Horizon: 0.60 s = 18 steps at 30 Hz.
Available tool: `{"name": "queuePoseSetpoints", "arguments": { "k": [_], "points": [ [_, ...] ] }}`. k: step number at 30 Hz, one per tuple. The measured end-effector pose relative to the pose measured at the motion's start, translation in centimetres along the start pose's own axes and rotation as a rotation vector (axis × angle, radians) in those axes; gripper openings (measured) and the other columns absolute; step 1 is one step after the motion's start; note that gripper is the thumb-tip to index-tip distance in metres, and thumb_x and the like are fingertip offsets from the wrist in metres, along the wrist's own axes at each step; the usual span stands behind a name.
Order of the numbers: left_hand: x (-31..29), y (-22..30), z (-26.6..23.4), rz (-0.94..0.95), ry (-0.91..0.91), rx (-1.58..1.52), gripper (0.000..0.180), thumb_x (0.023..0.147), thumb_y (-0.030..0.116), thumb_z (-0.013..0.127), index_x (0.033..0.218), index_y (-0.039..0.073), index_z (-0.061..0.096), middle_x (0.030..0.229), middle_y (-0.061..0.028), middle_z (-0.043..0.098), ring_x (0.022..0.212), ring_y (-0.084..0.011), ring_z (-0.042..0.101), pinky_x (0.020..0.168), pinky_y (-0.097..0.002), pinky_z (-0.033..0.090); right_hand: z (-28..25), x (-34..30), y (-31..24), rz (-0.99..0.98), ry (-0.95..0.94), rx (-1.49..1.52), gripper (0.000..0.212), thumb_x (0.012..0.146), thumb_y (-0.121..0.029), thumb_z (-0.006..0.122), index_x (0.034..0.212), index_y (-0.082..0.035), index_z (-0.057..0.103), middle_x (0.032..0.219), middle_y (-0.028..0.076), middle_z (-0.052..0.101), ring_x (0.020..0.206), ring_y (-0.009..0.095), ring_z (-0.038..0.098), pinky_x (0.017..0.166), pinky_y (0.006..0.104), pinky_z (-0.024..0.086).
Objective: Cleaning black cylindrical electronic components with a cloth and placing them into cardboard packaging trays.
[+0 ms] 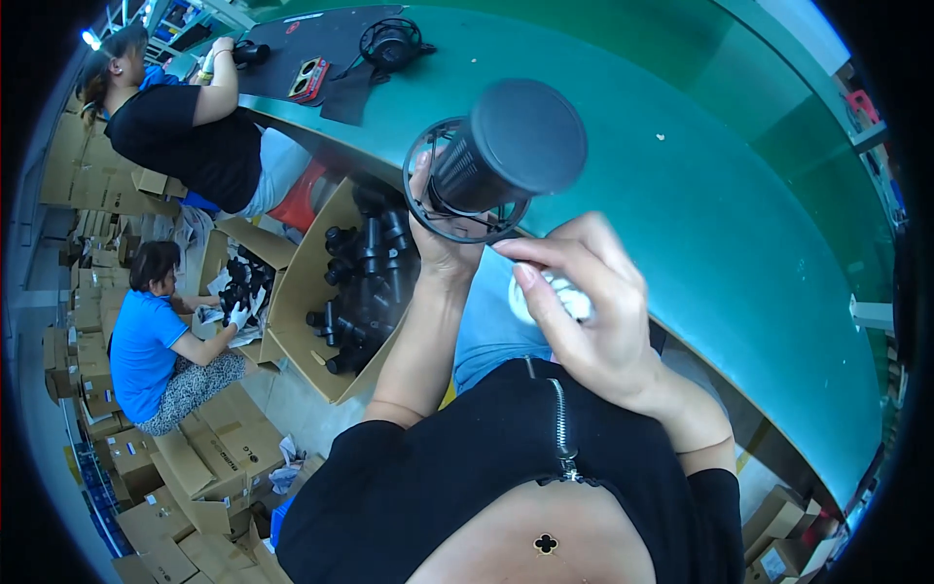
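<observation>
My left hand (pixel 446 238) is closed around the far-left side and underside of a black ring-shaped mount. Inside the ring stands a black cylindrical microphone (pixel 457 175) with a wide, flat round top (pixel 533 136), raised over the near edge of the table. My right hand (pixel 603 302) is just to the right and nearer to me, thumb and forefinger close together beside the ring. A white round patch (pixel 550 299) shows behind those fingers; whether they hold it, I cannot make out. Part of my left hand is hidden behind the mount.
On the green table (pixel 720 253) lie a dark mat (pixel 292 44), a red box (pixel 308 80) and a black round mount (pixel 391 44). An open carton (pixel 302 331) of several black parts stands left of me. Two co-workers sit left, among many cartons (pixel 219 448).
</observation>
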<state>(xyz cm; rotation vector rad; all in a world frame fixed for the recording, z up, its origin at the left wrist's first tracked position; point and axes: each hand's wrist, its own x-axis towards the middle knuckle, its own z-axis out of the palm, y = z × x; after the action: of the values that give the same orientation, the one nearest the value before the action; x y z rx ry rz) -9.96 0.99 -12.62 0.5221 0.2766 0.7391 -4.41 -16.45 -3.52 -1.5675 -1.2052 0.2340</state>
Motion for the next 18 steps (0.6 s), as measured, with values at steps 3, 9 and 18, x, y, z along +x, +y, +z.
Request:
{"name": "queuePoseSetpoints", "arguments": {
  "k": [3,9,18],
  "points": [
    [-0.2,0.5,1.0,0.256,-0.031,0.19,0.031,0.094,0.034,0.047,0.103,0.008,0.059,0.101,-0.0098,0.064,0.094,-0.019,0.061,0.085,-0.0328,0.048,1.8,0.3,0.9,0.336,-0.055,0.475,0.019,0.087,-0.009,0.062,0.104,-0.002,0.065,0.082,0.005,0.057,0.073,0.014,0.058,0.056,0.024,0.043],
    [0.8,0.5,1.1,0.292,-0.094,0.153,0.031,0.095,0.032,0.044,0.101,0.005,0.058,0.094,-0.0093,0.061,0.087,-0.0194,0.059,0.084,-0.03,0.047,1.3,0.6,0.6,0.765,-0.174,1.021,0.02,0.092,-0.017,0.058,0.101,0.002,0.062,0.078,0.005,0.061,0.069,0.007,0.055,0.059,0.0218,0.043],
    [3.7,0.1,-0.1,0.567,-0.186,0.311,0.028,0.098,0.019,0.037,0.099,-0.003,0.055,0.087,-0.0114,0.059,0.077,-0.0167,0.058,0.074,-0.0278,0.049,1.5,0.3,0.2,0.806,-0.172,1.016,0.03,0.093,-0.018,0.056,0.117,0.001,0.055,0.075,0.005,0.06,0.065,0.007,0.056,0.056,0.0196,0.042]
  ]
}}
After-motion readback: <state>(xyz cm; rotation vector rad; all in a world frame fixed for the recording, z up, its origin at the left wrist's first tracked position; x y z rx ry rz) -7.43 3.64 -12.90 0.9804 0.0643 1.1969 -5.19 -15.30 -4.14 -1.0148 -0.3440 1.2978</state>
